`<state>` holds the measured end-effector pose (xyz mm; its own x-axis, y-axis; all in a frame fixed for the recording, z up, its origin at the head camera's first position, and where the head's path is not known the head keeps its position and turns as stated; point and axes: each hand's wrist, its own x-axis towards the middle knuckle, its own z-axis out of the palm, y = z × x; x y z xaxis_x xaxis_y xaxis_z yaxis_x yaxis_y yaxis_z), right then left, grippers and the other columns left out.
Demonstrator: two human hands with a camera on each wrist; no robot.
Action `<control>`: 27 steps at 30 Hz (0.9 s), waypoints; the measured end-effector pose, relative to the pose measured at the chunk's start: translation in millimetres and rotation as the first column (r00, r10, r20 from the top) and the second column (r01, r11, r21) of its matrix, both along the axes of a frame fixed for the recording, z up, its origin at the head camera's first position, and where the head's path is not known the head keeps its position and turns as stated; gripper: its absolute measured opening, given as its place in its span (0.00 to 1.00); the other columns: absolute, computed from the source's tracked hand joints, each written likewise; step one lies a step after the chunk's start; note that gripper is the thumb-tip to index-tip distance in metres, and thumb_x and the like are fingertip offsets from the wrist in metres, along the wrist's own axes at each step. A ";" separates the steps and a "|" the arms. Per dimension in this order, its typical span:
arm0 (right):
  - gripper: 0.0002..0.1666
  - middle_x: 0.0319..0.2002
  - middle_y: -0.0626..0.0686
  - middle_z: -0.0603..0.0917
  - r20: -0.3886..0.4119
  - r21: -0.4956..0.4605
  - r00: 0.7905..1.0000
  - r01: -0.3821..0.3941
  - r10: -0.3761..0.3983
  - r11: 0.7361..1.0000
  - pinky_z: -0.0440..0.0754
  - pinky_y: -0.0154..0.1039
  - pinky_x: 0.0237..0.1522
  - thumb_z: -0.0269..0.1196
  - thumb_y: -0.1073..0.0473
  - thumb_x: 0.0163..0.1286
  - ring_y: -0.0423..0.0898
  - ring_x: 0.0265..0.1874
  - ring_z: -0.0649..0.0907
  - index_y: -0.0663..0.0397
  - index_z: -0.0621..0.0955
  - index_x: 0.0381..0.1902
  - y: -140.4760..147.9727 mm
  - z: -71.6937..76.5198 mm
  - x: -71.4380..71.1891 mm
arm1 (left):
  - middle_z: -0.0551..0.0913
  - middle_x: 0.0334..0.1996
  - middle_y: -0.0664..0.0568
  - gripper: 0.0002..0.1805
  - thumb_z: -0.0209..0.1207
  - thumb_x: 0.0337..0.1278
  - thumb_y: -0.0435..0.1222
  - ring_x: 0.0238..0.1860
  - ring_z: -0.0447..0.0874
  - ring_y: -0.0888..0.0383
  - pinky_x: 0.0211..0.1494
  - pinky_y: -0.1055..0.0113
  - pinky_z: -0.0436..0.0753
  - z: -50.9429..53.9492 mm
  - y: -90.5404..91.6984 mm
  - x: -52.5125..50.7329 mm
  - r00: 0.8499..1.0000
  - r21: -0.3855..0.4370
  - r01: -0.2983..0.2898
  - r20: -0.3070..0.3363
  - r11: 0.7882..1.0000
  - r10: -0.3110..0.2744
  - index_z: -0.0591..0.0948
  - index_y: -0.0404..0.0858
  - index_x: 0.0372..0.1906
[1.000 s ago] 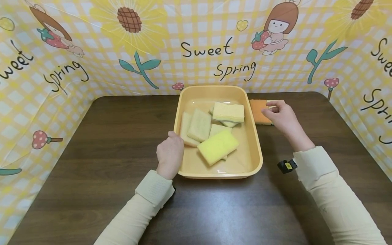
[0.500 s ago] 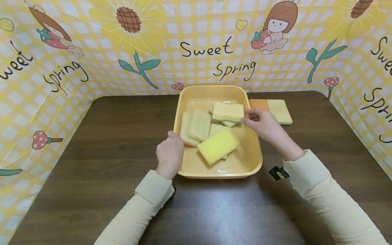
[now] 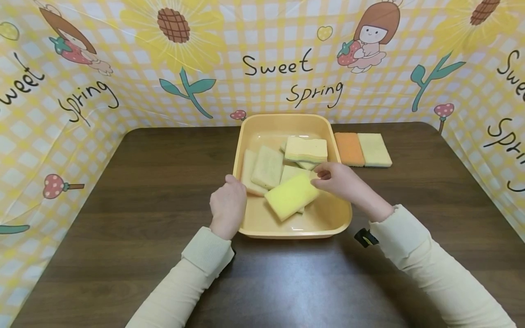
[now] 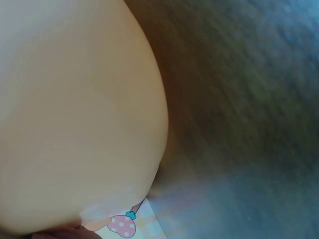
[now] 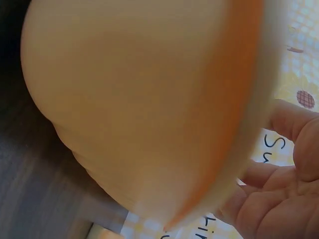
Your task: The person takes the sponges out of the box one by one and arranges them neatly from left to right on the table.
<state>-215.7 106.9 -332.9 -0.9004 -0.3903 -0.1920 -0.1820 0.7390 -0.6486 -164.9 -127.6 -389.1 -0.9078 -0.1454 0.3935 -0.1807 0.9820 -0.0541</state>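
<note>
A yellow plastic tray [image 3: 316,228] holds several pale sponges, one of them a thicker block [image 3: 306,149] at the upper right. A bright yellow sponge [image 3: 290,197] lies tilted across a paler one. The left hand [image 3: 229,207] grips the tray's left rim with curled fingers. Over the right rim reaches the right hand [image 3: 342,182], its bent fingertips beside the yellow sponge's upper right corner; whether they touch it I cannot tell. In the right wrist view this hand [image 5: 281,194] shows spread, bent fingers with nothing visibly held.
Outside the tray's right rim, an orange sponge [image 3: 349,149] and a pale sponge [image 3: 375,150] lie side by side on the dark wooden table [image 3: 164,182]. A yellow checked cloth [image 3: 139,68] with printed figures stands around the back and sides.
The right hand has moved left and toward the front, from over the outside sponges across the rim to the bright yellow sponge. The left hand has stayed at the rim.
</note>
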 end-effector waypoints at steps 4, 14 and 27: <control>0.28 0.56 0.68 0.77 0.004 0.015 1.000 -0.007 0.007 1.000 0.74 0.53 0.59 0.56 0.57 0.66 0.61 0.56 0.77 0.71 0.72 0.59 -3.2 -6.6 0.7 | 0.78 0.11 0.47 0.08 0.45 0.59 0.27 0.14 0.82 0.50 0.14 0.59 0.77 -0.8 0.1 -0.1 1.000 0.002 -0.003 -0.017 1.000 0.003 0.72 0.35 0.26; 0.24 0.48 0.69 0.80 -0.048 0.061 0.998 -0.028 0.031 0.998 0.77 0.50 0.53 0.58 0.63 0.62 0.60 0.48 0.79 0.72 0.74 0.54 -9.7 -17.3 2.3 | 0.76 0.10 0.49 0.09 0.45 0.58 0.27 0.13 0.80 0.52 0.13 0.60 0.75 -3.1 -0.5 0.0 0.997 -0.039 -0.002 -0.077 0.999 -0.001 0.72 0.36 0.25; 0.14 0.20 0.49 0.62 -0.074 0.134 0.995 -0.051 0.061 0.990 0.64 0.33 0.26 0.60 0.63 0.58 0.42 0.21 0.65 0.58 0.65 0.23 -11.1 -25.9 1.5 | 0.76 0.09 0.49 0.09 0.45 0.57 0.27 0.13 0.80 0.52 0.12 0.61 0.75 -3.0 -0.2 0.4 0.996 -0.046 -0.003 -0.093 0.999 -0.001 0.71 0.37 0.24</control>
